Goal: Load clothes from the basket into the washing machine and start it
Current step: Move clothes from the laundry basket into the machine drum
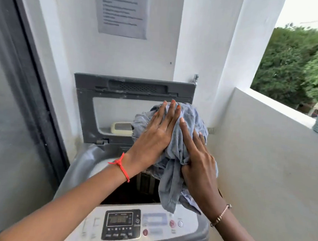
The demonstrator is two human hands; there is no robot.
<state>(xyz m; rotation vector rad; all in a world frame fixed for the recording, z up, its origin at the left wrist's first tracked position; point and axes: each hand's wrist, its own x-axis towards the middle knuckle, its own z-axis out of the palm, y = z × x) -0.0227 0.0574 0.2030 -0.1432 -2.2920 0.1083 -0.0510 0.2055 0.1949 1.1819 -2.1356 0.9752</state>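
Note:
A crumpled grey-blue bundle of clothes [190,118] is held above the open drum [130,191] of a top-loading washing machine [88,156]. My left hand [157,131] presses flat against the bundle's left side with straight fingers. My right hand [198,160] grips the bundle from the right, its thumb curled into the fabric and its forefinger stretched along it. A loose end of cloth hangs down over the front rim. The lid [83,115] stands upright at the back. The control panel [121,224] with its display and buttons faces me at the front. No basket is clearly in view.
A dark-framed glass door [14,110] stands close on the left. A low white parapet wall [265,146] runs along the right, with trees beyond it. A printed notice [122,10] hangs on the wall behind the machine, and a tap [195,78] sits above the lid's right corner.

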